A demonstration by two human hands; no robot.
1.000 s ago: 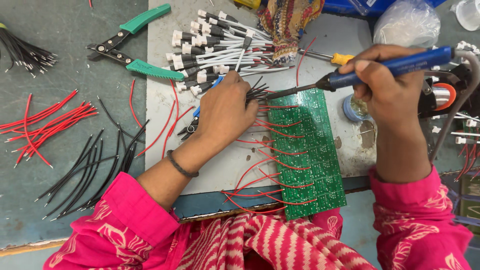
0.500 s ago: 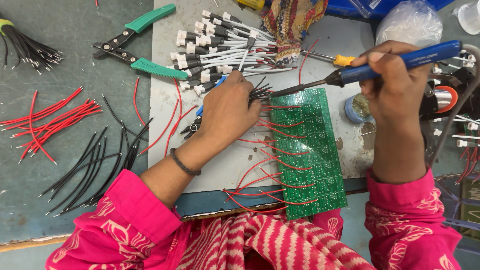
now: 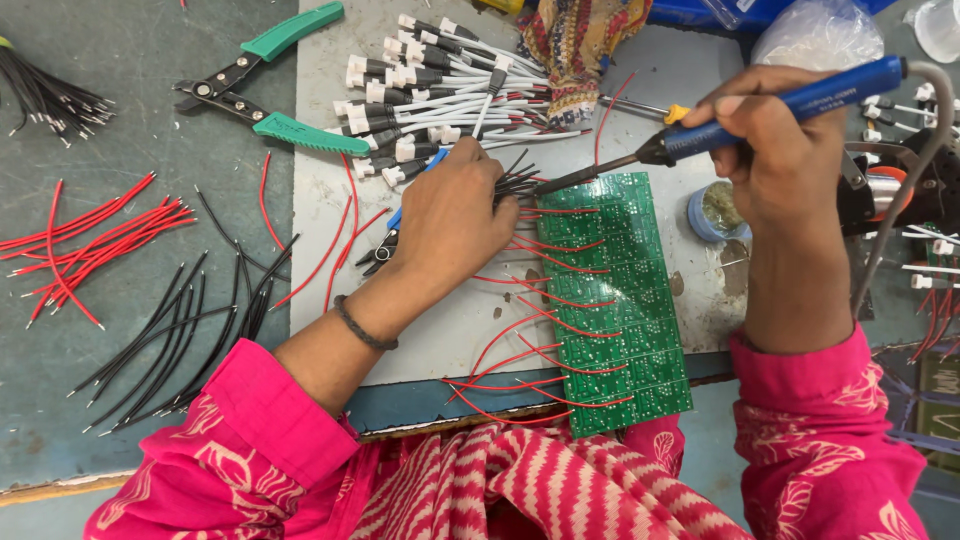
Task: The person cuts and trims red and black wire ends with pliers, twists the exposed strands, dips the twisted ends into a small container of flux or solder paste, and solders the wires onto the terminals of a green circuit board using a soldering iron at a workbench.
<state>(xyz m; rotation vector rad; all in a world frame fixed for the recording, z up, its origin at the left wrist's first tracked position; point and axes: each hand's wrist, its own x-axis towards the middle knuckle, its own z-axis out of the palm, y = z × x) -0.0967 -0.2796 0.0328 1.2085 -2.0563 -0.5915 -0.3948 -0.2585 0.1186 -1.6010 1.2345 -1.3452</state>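
- The green circuit board (image 3: 620,300) lies on the grey mat (image 3: 440,330) of the tabletop, its near end just over the edge above the person's lap; red wires (image 3: 520,350) already fan out from its left side.
- The left hand (image 3: 455,215) rests at the board's upper left corner, fingers closed on a small bundle of black wires (image 3: 520,180) and holding their ends against the board.
- The right hand (image 3: 775,150), right of the board's far end, grips a blue soldering iron (image 3: 760,105); its tip meets the board's top left corner, where the black wires end.
- Judged from this, a black wire is being soldered at that corner; next comes a steady tip and an unmoved wire until the joint sets.
- Left of the board lie loose black and red wires; beyond it, white connector leads (image 3: 440,70) and green-handled cutters (image 3: 260,85).
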